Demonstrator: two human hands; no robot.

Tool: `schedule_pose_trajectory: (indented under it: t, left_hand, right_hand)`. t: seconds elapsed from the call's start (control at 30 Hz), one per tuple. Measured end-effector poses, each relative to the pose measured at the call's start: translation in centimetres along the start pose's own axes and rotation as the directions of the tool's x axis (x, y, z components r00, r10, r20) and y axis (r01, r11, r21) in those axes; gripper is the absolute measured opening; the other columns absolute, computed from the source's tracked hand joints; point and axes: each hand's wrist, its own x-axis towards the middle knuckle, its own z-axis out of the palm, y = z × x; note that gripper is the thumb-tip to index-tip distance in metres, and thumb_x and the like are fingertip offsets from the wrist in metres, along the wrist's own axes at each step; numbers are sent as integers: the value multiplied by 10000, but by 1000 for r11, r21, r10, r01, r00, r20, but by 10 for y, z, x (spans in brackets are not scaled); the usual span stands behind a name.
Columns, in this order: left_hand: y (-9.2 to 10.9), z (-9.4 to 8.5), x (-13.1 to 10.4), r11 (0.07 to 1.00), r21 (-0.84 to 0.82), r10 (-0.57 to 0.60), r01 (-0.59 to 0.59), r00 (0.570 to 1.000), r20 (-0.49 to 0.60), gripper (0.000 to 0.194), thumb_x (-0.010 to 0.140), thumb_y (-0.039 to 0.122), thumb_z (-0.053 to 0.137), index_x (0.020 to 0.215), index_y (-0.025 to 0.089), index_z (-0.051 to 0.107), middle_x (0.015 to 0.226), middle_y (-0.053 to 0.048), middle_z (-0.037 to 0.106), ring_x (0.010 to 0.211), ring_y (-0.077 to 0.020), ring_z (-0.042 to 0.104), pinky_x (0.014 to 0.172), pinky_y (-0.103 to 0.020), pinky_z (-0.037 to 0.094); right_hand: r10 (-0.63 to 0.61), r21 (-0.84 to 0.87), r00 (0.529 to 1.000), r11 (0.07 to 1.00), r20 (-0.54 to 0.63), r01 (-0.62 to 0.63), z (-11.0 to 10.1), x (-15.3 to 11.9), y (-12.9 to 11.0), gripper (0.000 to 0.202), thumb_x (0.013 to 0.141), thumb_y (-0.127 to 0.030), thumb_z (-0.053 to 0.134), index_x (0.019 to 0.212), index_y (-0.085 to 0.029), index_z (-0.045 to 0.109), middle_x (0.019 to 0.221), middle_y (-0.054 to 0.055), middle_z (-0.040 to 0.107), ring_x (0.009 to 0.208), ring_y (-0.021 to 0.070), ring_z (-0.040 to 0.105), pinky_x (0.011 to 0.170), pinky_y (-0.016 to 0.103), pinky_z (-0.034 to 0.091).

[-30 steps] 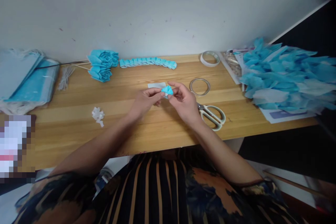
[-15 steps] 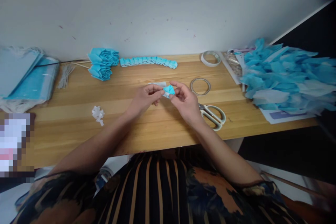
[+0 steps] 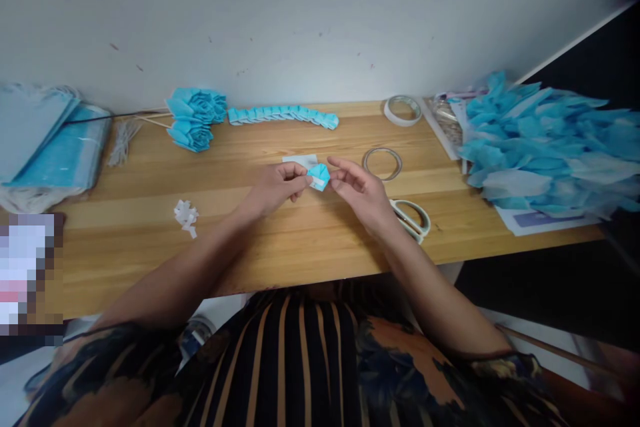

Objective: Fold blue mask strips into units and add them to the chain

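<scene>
A small folded piece of light-blue material, with a whitish strip on it, is pinched between the thumb and fingers of my left hand. My right hand is just to its right, fingers parted and slightly curled, holding nothing I can see. Whether its fingertips still touch the piece's edge is hard to make out. Behind my left fingers a pale flat sheet lies on the wooden table. White-handled scissors lie partly hidden under my right wrist.
Behind are a narrow tape ring, a wider tape roll and a row of folded blue pieces. Left: blue flowers on stems, white scraps, packed blue sheets. Right: a heap of blue petals.
My right hand has let go of the folded piece and drawn slightly right, covering more of the scissors. The piece has turned in my left fingers, showing a broader face.
</scene>
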Motion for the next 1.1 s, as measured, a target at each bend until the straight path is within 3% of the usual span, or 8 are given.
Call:
schedule_pose_trajectory:
  t: [0.1, 0.3, 0.53, 0.77, 0.83, 0.93, 1.03, 1.1]
  left_hand:
    - [2, 2, -1, 1000, 7, 4, -4, 1000, 24, 208, 713, 337, 738, 697, 170, 615, 546, 37, 526, 493, -74, 457, 503, -220, 370]
    - [2, 0, -1, 996, 85, -35, 32, 999, 25, 222, 705, 349, 752, 676, 174, 619, 523, 31, 535, 486, -76, 461, 494, -213, 343]
    - [-1, -6, 2, 994, 90, -66, 64, 998, 16, 305, 691, 434, 793, 798, 156, 726, 629, -11, 618, 506, -88, 499, 473, -212, 397]
    - [0, -2, -1, 966, 258, -56, 26, 992, 110, 299, 725, 456, 761, 694, 169, 680, 554, 14, 540, 492, -82, 450, 462, -192, 337]
    - [2, -4, -3, 946, 323, -35, -4, 993, 115, 290, 756, 454, 732, 695, 174, 686, 548, 17, 534, 495, -86, 425, 462, -198, 295]
    - [5, -7, -5, 868, 494, -19, -58, 989, 149, 329, 834, 453, 653, 651, 180, 667, 545, 17, 523, 512, -99, 406, 498, -225, 268]
    - [10, -8, -5, 733, 659, 86, -168, 984, 156, 446, 902, 475, 572, 566, 185, 605, 512, 16, 465, 520, -115, 387, 540, -263, 254]
    - [13, -5, -4, 664, 714, 199, -224, 973, 120, 450, 897, 478, 586, 554, 188, 608, 529, 3, 493, 537, -126, 406, 560, -282, 247]
  right_hand:
    - [15, 20, 999, 1000, 40, -16, 3, -1, -2, 464, 804, -356, 715, 1249, -236, 658, 1020, 42, 717, 965, 194, 671, 940, 405, 530]
    - [19, -20, 999, 1000, 27, -19, 13, -3, 1, 457, 772, -304, 688, 1217, -205, 653, 884, 5, 682, 810, 166, 640, 790, 345, 534]
    - [38, -49, 999, 998, -17, -39, 6, -12, 7, 480, 791, -290, 662, 1266, -227, 634, 985, 32, 717, 895, 187, 666, 850, 364, 542]
    - [-22, -179, 1000, 984, 14, 24, -2, -27, 5, 423, 868, -287, 596, 1286, -229, 631, 945, 31, 743, 820, 184, 677, 783, 352, 548]
    - [-122, -355, 992, 928, -9, 111, -21, -36, -4, 343, 900, -264, 562, 1225, -257, 670, 1022, 36, 754, 900, 199, 690, 837, 369, 542]
    - [-245, -662, 969, 728, -12, 176, -62, -51, -16, 312, 927, -223, 525, 1186, -261, 695, 1079, 61, 747, 978, 237, 682, 878, 400, 522]
    - [-172, -875, 983, 463, 65, 139, -98, -67, -20, 296, 959, -272, 532, 1199, -222, 697, 1061, 114, 726, 1013, 297, 659, 868, 430, 512]
    - [-118, -914, 984, 369, 131, 166, -111, -76, -19, 323, 960, -271, 548, 1252, -209, 672, 1155, 133, 699, 1064, 307, 645, 888, 427, 509]
